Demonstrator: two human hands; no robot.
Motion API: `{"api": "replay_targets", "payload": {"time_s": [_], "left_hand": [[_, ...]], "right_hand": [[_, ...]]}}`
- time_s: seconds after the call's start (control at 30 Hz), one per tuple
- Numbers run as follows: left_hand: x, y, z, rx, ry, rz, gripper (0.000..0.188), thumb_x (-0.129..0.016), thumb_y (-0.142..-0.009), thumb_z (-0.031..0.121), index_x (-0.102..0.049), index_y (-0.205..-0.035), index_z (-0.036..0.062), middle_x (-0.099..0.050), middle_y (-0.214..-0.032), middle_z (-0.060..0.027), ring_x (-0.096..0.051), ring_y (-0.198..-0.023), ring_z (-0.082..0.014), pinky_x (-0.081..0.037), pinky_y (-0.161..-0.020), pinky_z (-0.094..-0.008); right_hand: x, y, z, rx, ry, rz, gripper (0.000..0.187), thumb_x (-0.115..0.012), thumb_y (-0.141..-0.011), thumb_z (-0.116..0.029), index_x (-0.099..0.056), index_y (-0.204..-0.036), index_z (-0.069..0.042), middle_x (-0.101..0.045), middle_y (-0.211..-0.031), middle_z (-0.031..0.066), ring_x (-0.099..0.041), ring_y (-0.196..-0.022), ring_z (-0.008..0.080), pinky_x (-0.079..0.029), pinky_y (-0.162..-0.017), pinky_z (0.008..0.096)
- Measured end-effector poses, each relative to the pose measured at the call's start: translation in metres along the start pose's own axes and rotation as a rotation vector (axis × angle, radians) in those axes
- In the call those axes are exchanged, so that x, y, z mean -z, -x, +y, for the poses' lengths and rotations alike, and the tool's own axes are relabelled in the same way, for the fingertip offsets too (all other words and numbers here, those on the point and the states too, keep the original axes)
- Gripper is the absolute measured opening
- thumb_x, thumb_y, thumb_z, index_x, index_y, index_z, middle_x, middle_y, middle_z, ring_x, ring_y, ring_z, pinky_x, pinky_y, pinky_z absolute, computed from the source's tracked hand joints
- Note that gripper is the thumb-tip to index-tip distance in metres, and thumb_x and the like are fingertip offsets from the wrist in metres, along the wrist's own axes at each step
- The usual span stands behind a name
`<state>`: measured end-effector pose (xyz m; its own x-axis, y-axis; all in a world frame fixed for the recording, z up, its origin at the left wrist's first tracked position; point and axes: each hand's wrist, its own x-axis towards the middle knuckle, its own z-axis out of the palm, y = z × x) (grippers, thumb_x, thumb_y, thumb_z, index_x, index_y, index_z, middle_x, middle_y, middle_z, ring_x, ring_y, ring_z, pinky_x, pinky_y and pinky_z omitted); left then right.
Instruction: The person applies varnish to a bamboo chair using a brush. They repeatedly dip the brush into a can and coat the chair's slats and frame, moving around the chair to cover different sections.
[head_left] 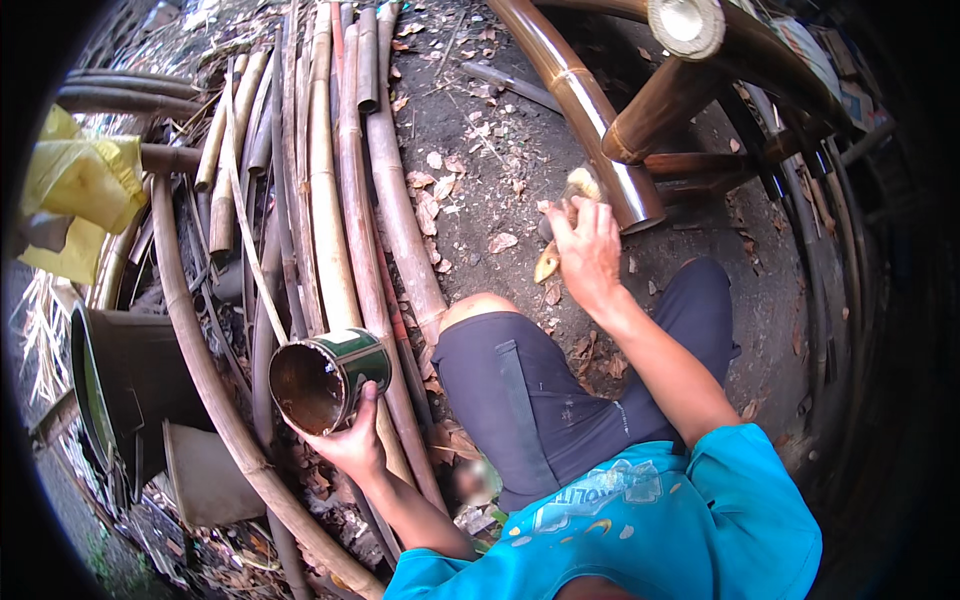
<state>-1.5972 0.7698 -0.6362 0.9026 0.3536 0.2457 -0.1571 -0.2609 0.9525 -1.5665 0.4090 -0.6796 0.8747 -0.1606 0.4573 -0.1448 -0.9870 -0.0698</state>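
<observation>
My left hand (352,440) grips a green can (362,357) from below, fingers wrapped round its side. The can is tilted, its mouth facing left, and its inside is coated brown. My right hand (590,250) is closed on a paintbrush; its wooden handle (546,263) sticks out below my fingers. The pale bristles (582,184) are close to the lower end of a glossy brown bamboo pole (608,165); whether they touch it I cannot tell. That pole is a leg of a bamboo frame (672,110) at the upper right.
Long bamboo poles (330,200) lie side by side to my left. Beyond them are a dark bucket (150,380), a grey container (210,475) and a yellow plastic bag (90,185). Dry leaves (428,212) litter the dark ground. More poles (815,250) line the right side.
</observation>
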Motion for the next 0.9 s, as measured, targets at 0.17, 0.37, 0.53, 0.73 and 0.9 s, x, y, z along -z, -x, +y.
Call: {"api": "replay_targets", "payload": {"time_s": [0.17, 0.37, 0.53, 0.73, 0.9], "left_hand": [[-0.008, -0.004, -0.01, -0.102, 0.023, -0.068, 0.107, -0.093, -0.064, 0.003, -0.032, -0.151, -0.0019, -0.048, -0.144, -0.0183, -0.05, -0.131, -0.0286, -0.041, -0.113, -0.0433], [0.017, 0.001, -0.019, -0.02, -0.008, -0.01, 0.107, -0.092, -0.064, 0.0, -0.031, -0.152, -0.0013, -0.048, -0.145, -0.0177, -0.051, -0.131, -0.0284, -0.041, -0.113, -0.0424], [-0.007, 0.004, -0.017, -0.053, 0.015, -0.046, 0.106, -0.093, -0.064, 0.0, -0.032, -0.151, -0.0009, -0.048, -0.145, -0.0179, -0.05, -0.131, -0.0285, -0.038, -0.114, -0.0421], [-0.009, 0.012, -0.017, -0.16, -0.06, -0.041, 0.095, -0.091, -0.068, 0.003, -0.038, -0.147, -0.0021, -0.053, -0.141, -0.017, -0.055, -0.126, -0.0276, -0.043, -0.11, -0.0418], [-0.022, 0.011, -0.02, -0.148, -0.046, -0.029, 0.095, -0.091, -0.068, 0.002, -0.039, -0.147, -0.0023, -0.052, -0.141, -0.0172, -0.054, -0.127, -0.0273, -0.042, -0.111, -0.0422]], "right_hand": [[-0.098, 0.055, 0.038, 0.042, -0.008, -0.178, 0.015, -0.061, -0.087, -0.01, -0.068, -0.1, -0.007, -0.057, -0.119, 0.0168, -0.053, -0.113, 0.0325, -0.047, -0.09, 0.043], [0.015, -0.009, -0.017, -0.155, -0.178, 0.191, 0.02, -0.063, -0.09, -0.008, -0.072, -0.108, -0.01, -0.056, -0.122, 0.019, -0.053, -0.113, 0.0345, -0.047, -0.091, 0.045], [-0.072, 0.021, 0.007, -0.074, -0.025, 0.012, 0.016, -0.061, -0.09, -0.012, -0.069, -0.103, -0.01, -0.057, -0.124, 0.0178, -0.051, -0.118, 0.035, -0.045, -0.096, 0.0475], [-0.165, 0.062, 0.019, -0.033, -0.149, -0.33, 0.021, -0.055, -0.093, -0.021, -0.068, -0.1, -0.007, -0.055, -0.125, 0.0173, -0.05, -0.12, 0.0346, -0.045, -0.096, 0.047], [-0.18, 0.067, 0.041, -0.087, -0.14, -0.443, 0.025, -0.055, -0.097, -0.025, -0.069, -0.108, -0.008, -0.054, -0.127, 0.0169, -0.052, -0.12, 0.0348, -0.047, -0.097, 0.0473]]}}
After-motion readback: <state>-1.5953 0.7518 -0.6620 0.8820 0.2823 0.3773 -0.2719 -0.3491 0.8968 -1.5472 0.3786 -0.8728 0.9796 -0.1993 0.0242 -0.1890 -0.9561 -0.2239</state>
